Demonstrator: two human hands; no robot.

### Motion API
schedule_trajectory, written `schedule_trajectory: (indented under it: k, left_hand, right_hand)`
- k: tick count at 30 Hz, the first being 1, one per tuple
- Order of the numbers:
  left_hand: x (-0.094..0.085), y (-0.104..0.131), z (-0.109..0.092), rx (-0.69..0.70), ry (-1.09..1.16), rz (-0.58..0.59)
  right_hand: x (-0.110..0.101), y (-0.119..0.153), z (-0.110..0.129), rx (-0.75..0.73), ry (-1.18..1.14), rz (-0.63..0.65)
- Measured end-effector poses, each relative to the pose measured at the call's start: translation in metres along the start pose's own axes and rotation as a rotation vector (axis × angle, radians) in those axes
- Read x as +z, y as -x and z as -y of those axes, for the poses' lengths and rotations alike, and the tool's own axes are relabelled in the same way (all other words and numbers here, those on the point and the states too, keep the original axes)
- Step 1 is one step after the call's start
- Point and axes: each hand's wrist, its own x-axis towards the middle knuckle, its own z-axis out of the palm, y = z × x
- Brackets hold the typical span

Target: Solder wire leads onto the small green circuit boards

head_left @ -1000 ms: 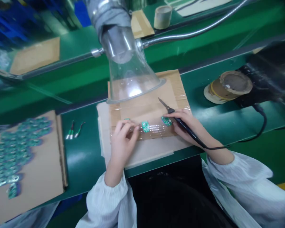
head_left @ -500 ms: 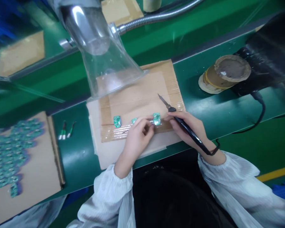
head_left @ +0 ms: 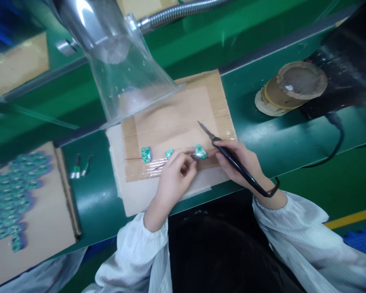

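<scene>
Three small green circuit boards lie in a row on a taped cardboard pad [head_left: 177, 118]. My left hand [head_left: 177, 175] pinches the right-hand board [head_left: 200, 151] with thumb and fingertips. The middle board [head_left: 169, 154] sits just left of those fingers, and the left board [head_left: 146, 154] lies apart from them. My right hand [head_left: 240, 160] grips a black soldering iron [head_left: 232, 158] like a pen. Its metal tip points up and left, above the pad and away from the boards. The iron's cord loops at my right wrist.
A clear fume-extraction funnel [head_left: 125, 69] on a flexible metal hose hangs over the pad's far left. A cardboard sheet with several green boards [head_left: 15, 191] lies at left, with short wires [head_left: 79, 169] beside it. A worn tape roll [head_left: 289, 87] stands at right on the green bench.
My left hand moved from the left part of the pad to the right-hand board and pinched it. The view shifted, and the left board came into sight. The iron stayed raised.
</scene>
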Motion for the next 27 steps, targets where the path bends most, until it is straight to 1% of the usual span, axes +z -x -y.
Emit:
schedule_trajectory:
  k: [2,5,7,12,14,20,27]
  left_hand:
    - [0.004,-0.001,0.002,0.004,0.003,-0.001]
    - [0.006,-0.003,0.003,0.010,-0.018,0.007]
    - [0.007,-0.004,0.003,0.001,-0.023,0.008]
    - [0.005,-0.005,0.003,-0.005,-0.010,0.023]
    - [0.004,-0.006,0.003,-0.010,-0.006,0.026]
    - [0.005,-0.006,0.002,-0.020,0.004,0.023]
    - [0.007,-0.007,0.003,-0.041,-0.001,-0.010]
  right_hand:
    - [0.000,0.002,-0.002,0.001,-0.030,-0.001]
    - [0.000,0.009,-0.007,0.050,-0.196,-0.063]
    - [0.000,0.014,-0.010,0.095,-0.293,-0.131]
    - [-0.002,0.015,-0.012,0.138,-0.330,-0.363]
    - [-0.002,0.012,-0.011,0.148,-0.376,-0.405]
    - [-0.001,0.010,-0.011,0.093,-0.431,-0.374]
    - [-0.004,0.017,-0.016,0.055,-0.397,-0.295]
